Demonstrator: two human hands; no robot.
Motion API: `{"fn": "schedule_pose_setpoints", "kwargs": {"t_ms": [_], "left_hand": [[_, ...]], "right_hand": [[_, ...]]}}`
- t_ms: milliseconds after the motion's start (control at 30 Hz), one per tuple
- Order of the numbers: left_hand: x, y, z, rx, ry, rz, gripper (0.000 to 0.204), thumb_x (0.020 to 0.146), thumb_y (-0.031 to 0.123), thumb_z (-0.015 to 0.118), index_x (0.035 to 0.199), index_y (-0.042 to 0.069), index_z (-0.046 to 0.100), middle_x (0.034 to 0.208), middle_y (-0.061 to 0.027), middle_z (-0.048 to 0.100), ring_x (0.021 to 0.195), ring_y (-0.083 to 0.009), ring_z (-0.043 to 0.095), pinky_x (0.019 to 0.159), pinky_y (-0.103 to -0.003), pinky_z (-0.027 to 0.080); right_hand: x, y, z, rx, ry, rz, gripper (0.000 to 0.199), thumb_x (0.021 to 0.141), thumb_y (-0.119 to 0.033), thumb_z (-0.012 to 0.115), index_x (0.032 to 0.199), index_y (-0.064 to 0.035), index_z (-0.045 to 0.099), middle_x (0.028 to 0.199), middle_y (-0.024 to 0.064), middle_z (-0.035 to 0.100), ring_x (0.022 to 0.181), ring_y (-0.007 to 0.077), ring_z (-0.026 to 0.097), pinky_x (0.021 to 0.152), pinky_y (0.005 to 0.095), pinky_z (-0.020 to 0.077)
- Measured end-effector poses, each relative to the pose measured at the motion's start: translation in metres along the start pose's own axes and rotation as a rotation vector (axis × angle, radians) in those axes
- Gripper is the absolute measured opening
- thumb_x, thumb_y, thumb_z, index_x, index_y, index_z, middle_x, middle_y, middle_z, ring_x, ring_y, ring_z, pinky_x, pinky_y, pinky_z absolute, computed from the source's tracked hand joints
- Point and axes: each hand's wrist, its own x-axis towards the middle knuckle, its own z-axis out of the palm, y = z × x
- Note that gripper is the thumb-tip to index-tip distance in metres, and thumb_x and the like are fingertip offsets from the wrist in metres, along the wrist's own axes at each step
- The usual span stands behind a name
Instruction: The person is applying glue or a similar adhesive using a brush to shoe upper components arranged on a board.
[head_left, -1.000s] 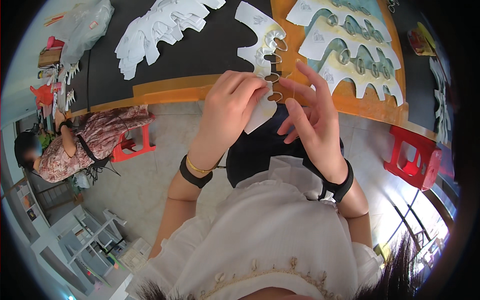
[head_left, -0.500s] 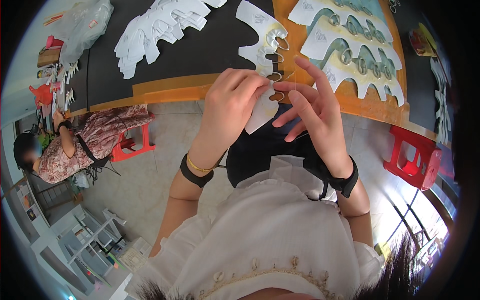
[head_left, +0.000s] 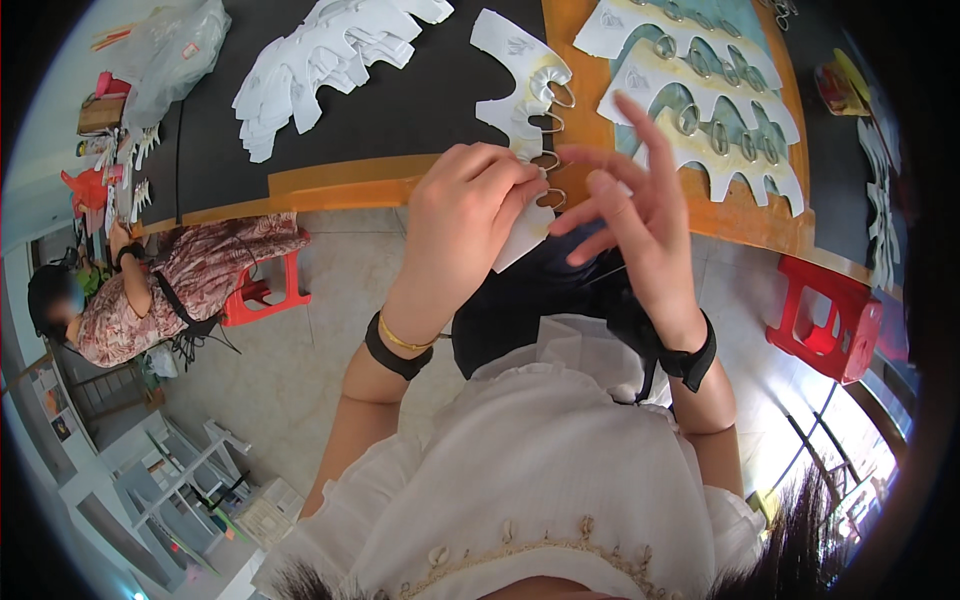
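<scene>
Head view: left hand (head_left: 465,205) pinches scalloped white card (head_left: 518,108) with metal rings, hiding part of it; card's near end juts past black tabletop (head_left: 420,120). Right hand (head_left: 640,215) beside rings, fingers loosely spread; can't tell if anything fine is held. Rightward, rows of ringed cards (head_left: 640,85). Leftward, white card pile (head_left: 330,60), plastic bag (head_left: 185,60), seated person (head_left: 165,285).

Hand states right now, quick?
Left hand: closed, pinching the white card.
Right hand: open, fingers spread; can't tell if it holds anything thin.
</scene>
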Motion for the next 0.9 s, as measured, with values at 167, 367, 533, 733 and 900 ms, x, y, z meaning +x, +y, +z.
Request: {"fn": "schedule_pose_setpoints", "kwargs": {"t_ms": [167,367,533,733,900], "left_hand": [[0.008,0.024,0.000,0.232,-0.064,-0.040,0.015,0.074,0.015,0.072,0.074,0.006,0.061,0.075,-0.0041,0.057,0.070,-0.0210,0.056,0.056,-0.032,0.047],[0.013,0.036,0.004,0.394,-0.076,-0.148,0.014,0.075,0.011,0.071,0.075,0.004,0.058,0.071,-0.0066,0.056,0.069,-0.0242,0.058,0.059,-0.036,0.046],[0.008,0.020,0.001,0.222,-0.066,-0.078,0.009,0.078,0.008,0.068,0.080,0.003,0.060,0.074,-0.0075,0.058,0.070,-0.0258,0.057,0.062,-0.035,0.046],[0.011,0.010,-0.004,0.102,-0.060,0.029,0.006,0.080,0.002,0.063,0.085,0.001,0.060,0.077,-0.0095,0.057,0.070,-0.0272,0.057,0.061,-0.035,0.045],[0.008,0.004,-0.001,-0.005,-0.057,-0.022,0.007,0.080,-0.001,0.062,0.087,0.000,0.060,0.084,-0.0093,0.055,0.072,-0.0254,0.057,0.063,-0.034,0.046]], "right_hand": [[-0.001,-0.003,-0.011,-0.040,0.057,-0.064,0.055,0.094,-0.011,0.050,0.143,-0.0077,0.024,0.111,0.0154,0.059,0.073,0.0158,0.066,0.053,0.0220,0.0521],[-0.015,0.011,-0.009,-0.054,0.031,-0.018,0.053,0.094,-0.009,0.049,0.142,-0.0063,0.026,0.105,0.0123,0.059,0.070,0.0130,0.063,0.053,0.0204,0.0501],[-0.017,0.010,-0.014,-0.141,-0.067,0.163,0.038,0.093,-0.007,0.051,0.130,-0.0039,0.045,0.073,0.0059,0.061,0.055,0.0078,0.057,0.050,0.0184,0.0458],[-0.014,0.018,-0.004,-0.511,-0.062,-0.007,0.025,0.087,-0.003,0.057,0.113,-0.0030,0.056,0.062,0.0072,0.058,0.046,0.0122,0.054,0.046,0.0252,0.0427],[-0.008,0.027,0.000,-0.732,-0.027,-0.272,0.024,0.085,-0.003,0.060,0.109,-0.0032,0.057,0.065,0.0131,0.061,0.049,0.0254,0.057,0.049,0.0323,0.0462]]}}
